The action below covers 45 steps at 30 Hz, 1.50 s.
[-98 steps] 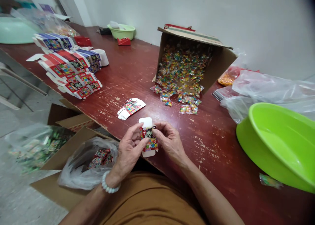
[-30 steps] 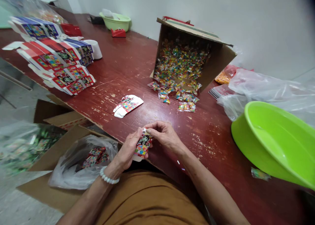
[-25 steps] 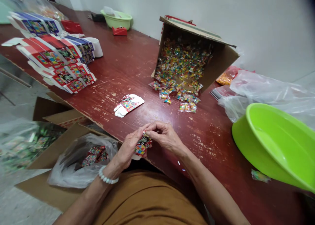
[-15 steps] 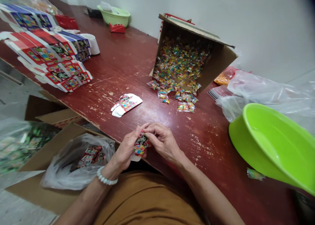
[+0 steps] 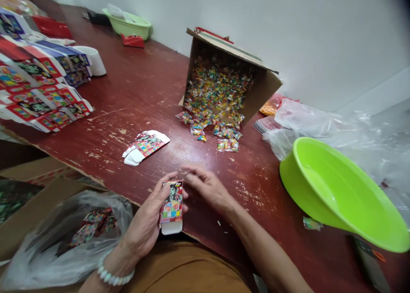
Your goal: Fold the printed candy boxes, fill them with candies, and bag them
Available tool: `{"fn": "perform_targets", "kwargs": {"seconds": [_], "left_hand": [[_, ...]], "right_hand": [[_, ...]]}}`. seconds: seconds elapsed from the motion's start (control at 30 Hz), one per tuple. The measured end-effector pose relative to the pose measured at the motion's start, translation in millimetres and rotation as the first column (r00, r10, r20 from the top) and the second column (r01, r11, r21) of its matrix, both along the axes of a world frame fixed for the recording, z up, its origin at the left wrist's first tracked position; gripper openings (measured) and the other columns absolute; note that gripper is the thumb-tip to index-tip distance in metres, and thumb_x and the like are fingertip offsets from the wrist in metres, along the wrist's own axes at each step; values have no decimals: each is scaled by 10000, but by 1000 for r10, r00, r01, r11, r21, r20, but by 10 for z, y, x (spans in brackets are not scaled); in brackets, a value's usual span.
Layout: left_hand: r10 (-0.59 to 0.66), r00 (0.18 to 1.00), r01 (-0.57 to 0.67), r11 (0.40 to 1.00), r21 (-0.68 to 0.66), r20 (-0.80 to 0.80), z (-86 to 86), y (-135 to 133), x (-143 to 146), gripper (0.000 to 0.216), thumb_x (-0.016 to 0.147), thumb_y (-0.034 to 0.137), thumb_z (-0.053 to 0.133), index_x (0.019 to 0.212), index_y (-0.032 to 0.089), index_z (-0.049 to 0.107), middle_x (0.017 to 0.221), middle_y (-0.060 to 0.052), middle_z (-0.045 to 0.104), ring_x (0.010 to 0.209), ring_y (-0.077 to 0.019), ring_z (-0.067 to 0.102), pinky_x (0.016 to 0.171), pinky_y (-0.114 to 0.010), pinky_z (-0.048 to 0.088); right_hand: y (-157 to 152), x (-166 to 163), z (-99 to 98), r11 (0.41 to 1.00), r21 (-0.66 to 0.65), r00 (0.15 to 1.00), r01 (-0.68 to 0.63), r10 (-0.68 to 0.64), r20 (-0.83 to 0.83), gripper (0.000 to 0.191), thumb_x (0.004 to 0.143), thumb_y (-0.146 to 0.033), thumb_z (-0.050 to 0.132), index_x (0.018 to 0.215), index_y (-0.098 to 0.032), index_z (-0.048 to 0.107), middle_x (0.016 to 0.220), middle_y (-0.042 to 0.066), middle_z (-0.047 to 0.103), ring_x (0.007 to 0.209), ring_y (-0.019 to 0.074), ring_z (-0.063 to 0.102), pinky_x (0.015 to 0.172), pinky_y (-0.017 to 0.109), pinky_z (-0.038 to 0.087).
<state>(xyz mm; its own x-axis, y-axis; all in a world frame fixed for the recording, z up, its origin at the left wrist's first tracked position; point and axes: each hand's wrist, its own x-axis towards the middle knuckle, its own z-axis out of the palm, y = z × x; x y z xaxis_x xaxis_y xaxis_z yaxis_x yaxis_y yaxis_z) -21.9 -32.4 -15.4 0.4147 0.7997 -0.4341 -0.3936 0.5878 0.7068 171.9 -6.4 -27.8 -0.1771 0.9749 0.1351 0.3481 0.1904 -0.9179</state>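
My left hand (image 5: 149, 216) is wrapped round a small printed candy box (image 5: 172, 205), its front facing up and a white flap sticking out at the near end. Just right of the box's far end is my right hand (image 5: 206, 186), its fingers apart with nothing visible in them. Beyond the hands, a fanned stack of flat boxes (image 5: 149, 145) lies on the red table (image 5: 144, 83). Small candy packets (image 5: 227, 145) spill from a cardboard carton (image 5: 267, 88) tipped on its side.
To the right stands a green basin (image 5: 288, 186) with a packet (image 5: 312, 224) beside it and plastic sheeting (image 5: 307, 118) behind. Bundled flat cartons (image 5: 41, 96) sit at left near a white cup (image 5: 92, 61). Below the table edge, a plastic bag (image 5: 48, 250) holds dark packets.
My right hand has come away from the box, which both hands were working at. The box now shows its full front in my left hand. The view has shifted to the right.
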Motion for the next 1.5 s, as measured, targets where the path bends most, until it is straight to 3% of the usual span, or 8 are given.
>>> {"fn": "perform_targets", "kwargs": {"seconds": [0.13, 0.37, 0.6, 0.77, 0.87, 1.0, 1.17, 1.5], "left_hand": [[-186, 982, 184, 980, -79, -19, -30, -148, -150, 464, 827, 448, 749, 1196, 207, 604, 1050, -114, 731, 812, -177, 663, 680, -251, 532], [-345, 898, 377, 923, 77, -273, -277, -172, -688, 387, 662, 393, 852, 932, 221, 634, 748, 33, 603, 670, -131, 552, 635, -222, 451], [-724, 495, 816, 578, -30, -481, -160, 41, -1050, 280, 713, 390, 787, 952, 260, 720, 853, -17, 686, 786, -214, 622, 696, -283, 489], [-573, 750, 606, 795, -2, -332, -19, 51, -699, 356, 841, 446, 690, 1116, 257, 567, 972, -35, 688, 687, -152, 642, 593, -233, 463], [-393, 863, 457, 876, 156, -318, 46, 56, -431, 312, 845, 380, 682, 1052, 214, 518, 873, -7, 652, 630, -116, 592, 597, -232, 481], [-367, 852, 479, 835, 272, -374, 105, 41, -228, 279, 852, 347, 637, 1035, 208, 479, 817, 20, 614, 559, -98, 549, 509, -215, 446], [-298, 831, 491, 790, 368, -469, 103, -6, -172, 312, 812, 244, 626, 1068, 211, 452, 733, 65, 550, 515, -95, 520, 481, -214, 443], [-115, 989, 137, 954, 267, -97, 75, -24, -104, 490, 932, 560, 498, 1196, 154, 572, 768, -61, 695, 573, -180, 638, 488, -262, 518]], "right_hand": [[510, 845, -9, 815, 155, 709, 558, -565, 423, 401, 943, -295, 499, 1311, -202, 628, 1355, 130, 604, 1201, 259, 566, 1049, 426, 415], [707, 1439, -239, 828, 161, 688, 538, -541, 483, 260, 833, -281, 656, 1068, -217, 748, 1197, 110, 716, 1136, 287, 601, 1050, 441, 372], [615, 1310, -234, 680, 205, 622, 704, -730, 282, 322, 900, -363, 488, 1019, -155, 703, 1020, 142, 744, 924, 266, 664, 884, 396, 478], [360, 1025, 102, 744, 63, 733, 666, -668, 129, 400, 875, -510, 534, 1007, -155, 660, 835, 71, 711, 618, 176, 634, 553, 283, 488], [51, 573, 280, 961, -117, 961, 252, -263, -88, 316, 836, -470, 657, 975, -187, 662, 743, 0, 662, 517, 107, 564, 482, 222, 436], [-286, 0, 331, 994, -57, 984, -98, 88, -153, 132, 900, -305, 610, 980, -211, 658, 821, 2, 664, 658, 110, 588, 628, 247, 493], [-359, -257, 266, 998, 22, 993, -62, 64, -103, 214, 845, -252, 695, 1045, -209, 633, 828, 2, 698, 712, 133, 624, 690, 275, 498], [-291, -192, 282, 932, -357, 864, -62, -129, -486, 409, 733, -445, 816, 1037, -227, 651, 868, -9, 655, 640, 108, 572, 590, 234, 472]]}}
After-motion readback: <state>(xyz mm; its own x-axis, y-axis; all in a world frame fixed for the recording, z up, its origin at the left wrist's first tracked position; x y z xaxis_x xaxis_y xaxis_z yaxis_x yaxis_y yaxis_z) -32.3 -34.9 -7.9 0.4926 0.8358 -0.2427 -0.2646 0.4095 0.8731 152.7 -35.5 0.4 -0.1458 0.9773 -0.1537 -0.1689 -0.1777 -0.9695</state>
